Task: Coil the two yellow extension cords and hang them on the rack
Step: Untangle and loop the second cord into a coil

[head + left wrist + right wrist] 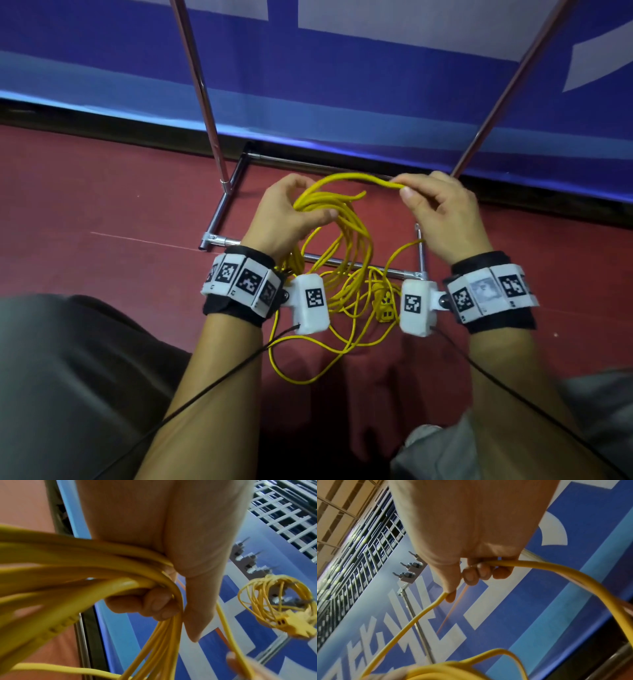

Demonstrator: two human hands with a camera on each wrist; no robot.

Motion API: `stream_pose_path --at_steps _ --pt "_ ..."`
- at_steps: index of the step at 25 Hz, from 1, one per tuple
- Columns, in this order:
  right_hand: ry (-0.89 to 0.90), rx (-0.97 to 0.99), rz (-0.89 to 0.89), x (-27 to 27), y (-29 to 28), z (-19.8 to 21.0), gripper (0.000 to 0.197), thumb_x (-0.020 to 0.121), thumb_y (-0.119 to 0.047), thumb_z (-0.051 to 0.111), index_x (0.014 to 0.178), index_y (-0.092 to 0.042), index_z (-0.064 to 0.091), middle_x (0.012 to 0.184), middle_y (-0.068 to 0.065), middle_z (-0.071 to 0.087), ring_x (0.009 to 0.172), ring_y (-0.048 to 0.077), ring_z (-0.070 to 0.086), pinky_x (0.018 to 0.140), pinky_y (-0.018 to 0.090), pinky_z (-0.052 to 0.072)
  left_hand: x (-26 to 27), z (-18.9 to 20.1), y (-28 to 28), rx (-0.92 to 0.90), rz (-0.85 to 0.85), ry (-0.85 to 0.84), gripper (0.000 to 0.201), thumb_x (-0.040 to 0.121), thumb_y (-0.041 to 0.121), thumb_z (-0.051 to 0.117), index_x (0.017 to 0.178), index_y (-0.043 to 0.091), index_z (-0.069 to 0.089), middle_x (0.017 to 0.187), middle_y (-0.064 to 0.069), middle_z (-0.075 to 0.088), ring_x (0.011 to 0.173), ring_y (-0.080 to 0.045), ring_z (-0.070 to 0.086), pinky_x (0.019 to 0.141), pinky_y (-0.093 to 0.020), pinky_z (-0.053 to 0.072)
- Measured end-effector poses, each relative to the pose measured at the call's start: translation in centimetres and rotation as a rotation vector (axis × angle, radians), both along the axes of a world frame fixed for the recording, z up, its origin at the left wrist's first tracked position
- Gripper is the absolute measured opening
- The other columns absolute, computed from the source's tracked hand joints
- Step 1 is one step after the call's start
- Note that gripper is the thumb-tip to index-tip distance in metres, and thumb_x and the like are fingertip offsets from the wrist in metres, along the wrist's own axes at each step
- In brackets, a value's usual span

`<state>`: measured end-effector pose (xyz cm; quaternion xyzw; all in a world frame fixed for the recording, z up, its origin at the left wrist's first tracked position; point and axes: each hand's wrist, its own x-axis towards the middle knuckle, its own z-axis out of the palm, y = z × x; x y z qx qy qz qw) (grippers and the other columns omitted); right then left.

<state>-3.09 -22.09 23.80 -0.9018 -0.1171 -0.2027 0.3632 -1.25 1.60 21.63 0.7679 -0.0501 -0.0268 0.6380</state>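
We hold a bundle of loops of a yellow cord (342, 226) in our left hand (287, 214), fingers (154, 605) and thumb curled round the gathered strands. The loops hang down from that grip over the red floor (102, 212), between our two wrists. Our right hand (442, 212) pinches a single strand of the same cord between thumb and forefinger at the top of the arc; the other fingers (479, 573) curl under it. The strand runs in a curve from the right hand across to the left.

Below the hands the loose rest of the cord lies in slack loops on the floor, with its yellow socket end (385, 306) near our right wrist. The rack (219, 212) stands just beyond our hands, its chrome base frame on the floor and two poles rising toward the far side. Some cord crosses the near bar of that base.

In the left wrist view a second cord (274, 599), already coiled, hangs high on the rack in front of a blue banner (342, 68), its socket block hanging at the coil's lower edge. Both wrists carry white marker bands (239, 277).
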Motion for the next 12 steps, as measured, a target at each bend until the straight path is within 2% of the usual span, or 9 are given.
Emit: stream_pose_path --at_steps 3,5,6,7,9,10,12 --pt "0.061 -0.129 0.009 -0.2 -0.5 0.1 0.027 0.088 -0.028 0.054 0.108 -0.027 0.073 0.073 -0.010 0.043 0.083 0.025 0.051 0.075 0.028 0.032 0.2 0.4 0.0 -0.016 -0.008 -0.006 0.045 0.067 0.012 0.090 0.092 0.022 0.053 0.056 0.011 0.062 0.046 -0.008 0.048 0.048 -0.024 0.042" --pt "0.074 -0.162 0.093 -0.5 1.6 -0.2 0.026 0.087 -0.029 0.055 0.105 -0.030 0.073 0.072 -0.011 0.043 0.080 0.022 0.048 0.072 0.025 0.028 -0.1 0.5 -1.0 0.048 -0.063 -0.008 0.054 0.056 0.026 0.091 0.095 0.023 0.053 0.075 0.006 0.071 0.063 -0.013 0.065 0.064 -0.034 0.055" --pt "0.072 -0.171 0.137 -0.6 3.1 -0.5 0.025 0.086 -0.029 0.056 0.104 -0.031 0.073 0.072 -0.011 0.044 0.080 0.020 0.047 0.071 0.025 0.027 -0.4 0.5 -1.7 0.106 -0.083 -0.020 0.056 0.054 0.029 0.089 0.097 0.023 0.053 0.083 0.003 0.073 0.075 -0.019 0.070 0.075 -0.039 0.058" --pt "0.073 -0.157 0.174 -0.8 4.3 -0.7 0.023 0.086 -0.029 0.056 0.102 -0.030 0.072 0.073 -0.011 0.047 0.079 0.020 0.049 0.071 0.026 0.029 -0.7 0.4 -2.2 0.183 -0.074 -0.044 0.053 0.057 0.031 0.087 0.097 0.025 0.054 0.085 0.002 0.072 0.082 -0.023 0.070 0.079 -0.041 0.057" --pt "0.112 -0.050 0.168 -0.9 5.6 -1.0 0.017 0.085 -0.034 0.058 0.099 -0.028 0.066 0.073 -0.007 0.056 0.076 0.020 0.055 0.070 0.031 0.039 -0.7 0.2 -2.4 0.264 0.019 -0.076 0.043 0.061 0.033 0.084 0.090 0.028 0.054 0.078 0.004 0.069 0.073 -0.022 0.065 0.073 -0.040 0.054" --pt "0.154 -0.010 0.122 -0.8 5.3 -1.2 0.016 0.085 -0.040 0.059 0.096 -0.028 0.060 0.070 -0.005 0.057 0.072 0.019 0.057 0.068 0.034 0.043 -0.5 0.1 -2.1 0.211 0.045 -0.067 0.040 0.060 0.033 0.084 0.086 0.028 0.054 0.072 0.006 0.068 0.065 -0.018 0.061 0.067 -0.039 0.052" --pt "0.237 -0.089 -0.016 -0.6 3.9 -1.8 0.031 0.083 -0.056 0.054 0.087 -0.025 0.053 0.063 -0.005 0.056 0.068 0.019 0.057 0.067 0.037 0.045 -0.2 0.3 -1.2 0.061 0.101 -0.055 0.037 0.062 0.027 0.084 0.083 0.027 0.054 0.060 0.010 0.061 0.052 -0.009 0.050 0.053 -0.033 0.043"
